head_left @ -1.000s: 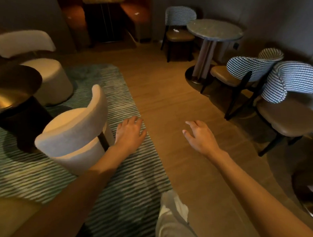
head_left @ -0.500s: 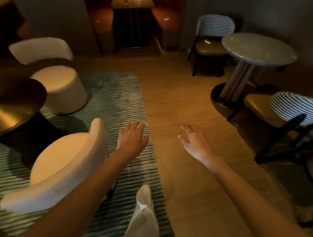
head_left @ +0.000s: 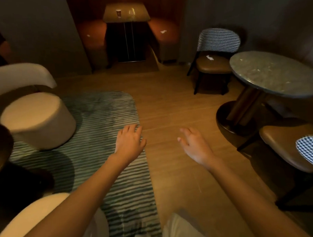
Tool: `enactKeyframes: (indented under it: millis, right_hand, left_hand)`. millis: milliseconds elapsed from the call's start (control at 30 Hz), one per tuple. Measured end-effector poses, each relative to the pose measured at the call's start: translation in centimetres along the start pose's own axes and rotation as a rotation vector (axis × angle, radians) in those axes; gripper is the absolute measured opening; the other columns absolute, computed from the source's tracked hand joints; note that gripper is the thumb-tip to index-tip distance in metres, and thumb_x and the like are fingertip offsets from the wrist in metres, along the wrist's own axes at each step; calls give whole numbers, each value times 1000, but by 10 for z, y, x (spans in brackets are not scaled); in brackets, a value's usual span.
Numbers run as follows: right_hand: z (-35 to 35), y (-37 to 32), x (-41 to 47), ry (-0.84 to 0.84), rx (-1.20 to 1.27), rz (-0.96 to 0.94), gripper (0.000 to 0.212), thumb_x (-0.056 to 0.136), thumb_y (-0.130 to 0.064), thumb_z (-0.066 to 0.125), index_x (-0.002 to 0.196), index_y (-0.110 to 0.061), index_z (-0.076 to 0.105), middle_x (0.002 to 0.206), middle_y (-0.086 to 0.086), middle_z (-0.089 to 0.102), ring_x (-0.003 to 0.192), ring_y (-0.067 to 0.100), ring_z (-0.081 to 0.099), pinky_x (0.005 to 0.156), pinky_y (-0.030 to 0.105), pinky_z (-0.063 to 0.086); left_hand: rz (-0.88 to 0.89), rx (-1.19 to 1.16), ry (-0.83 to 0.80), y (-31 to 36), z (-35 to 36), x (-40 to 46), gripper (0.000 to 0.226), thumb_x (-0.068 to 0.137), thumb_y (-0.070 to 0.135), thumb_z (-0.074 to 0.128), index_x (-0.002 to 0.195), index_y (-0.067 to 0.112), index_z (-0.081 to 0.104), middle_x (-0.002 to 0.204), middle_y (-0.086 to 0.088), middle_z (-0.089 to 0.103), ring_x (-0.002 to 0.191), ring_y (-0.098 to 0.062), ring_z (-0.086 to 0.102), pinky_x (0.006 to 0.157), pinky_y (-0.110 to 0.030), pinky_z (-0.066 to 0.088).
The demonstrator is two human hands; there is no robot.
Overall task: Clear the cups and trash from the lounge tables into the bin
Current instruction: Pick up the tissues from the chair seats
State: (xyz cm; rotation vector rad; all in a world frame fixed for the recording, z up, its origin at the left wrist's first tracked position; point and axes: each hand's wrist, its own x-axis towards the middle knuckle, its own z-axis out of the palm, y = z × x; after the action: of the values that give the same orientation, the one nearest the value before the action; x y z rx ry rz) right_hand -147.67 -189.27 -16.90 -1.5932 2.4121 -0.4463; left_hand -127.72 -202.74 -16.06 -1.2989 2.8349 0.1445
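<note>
Both held out over the wooden floor point(head_left: 169, 107) beside the green striped rug point(head_left: 102, 120): left hand point(head_left: 129, 143) and right hand point(head_left: 195, 146), each grip released, fingers loosely spread, grasping nothing. Far ahead, a brown paper cup point(head_left: 118, 13) upright on the tan booth desk point(head_left: 140, 16). White scraps on the checked-back chair seat point(head_left: 210, 64) and orange bench point(head_left: 163, 31).
</note>
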Motion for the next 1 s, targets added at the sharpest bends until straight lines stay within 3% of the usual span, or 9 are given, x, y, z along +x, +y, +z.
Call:
enactKeyframes:
  millis: [133,367,500,700,1000]
  right_hand:
    - [5,36,97,-32,-40,-3,47,99,-36,41,141,-13,43,138,8,47,129,26,40,104,37,37]
    - [-27,93,319,85,-36,-64,45,98,-35,44,137,-12,47,137,6,49,130,24,40,105,37,35]
    - [-47,101,435,78,-56,-117,46,98,-37,42,138,-13,46,137,5,49,131,23,39,107,38,35]
    - [-24,117,566,-44,-58,-170,45,99,-39,40,138,-18,45,140,1,47,138,22,31,112,38,28]
    - [-44,129,835,37,-76,-130,44,98,-38,41,136,-17,47,140,2,48,138,22,31,114,39,28]
  left_hand:
    - [-37,12,-40,-10,13,102,52,95,45,43,140,18,38,147,-5,37,134,-26,34,107,-41,34]
    - [-80,44,-9,-11,-15,308,51,96,44,41,139,17,38,145,-6,39,131,-27,37,105,-40,36]
    - [-139,45,44,-22,-42,406,47,97,43,41,136,15,42,141,-6,43,128,-27,40,103,-41,38]
    - [-239,31,-35,-44,-24,536,50,97,45,40,140,18,38,145,-5,39,132,-26,37,106,-41,36]
    - [-203,-44,41,-107,-34,804,52,96,44,42,140,17,39,146,-7,38,134,-28,35,107,-42,35]
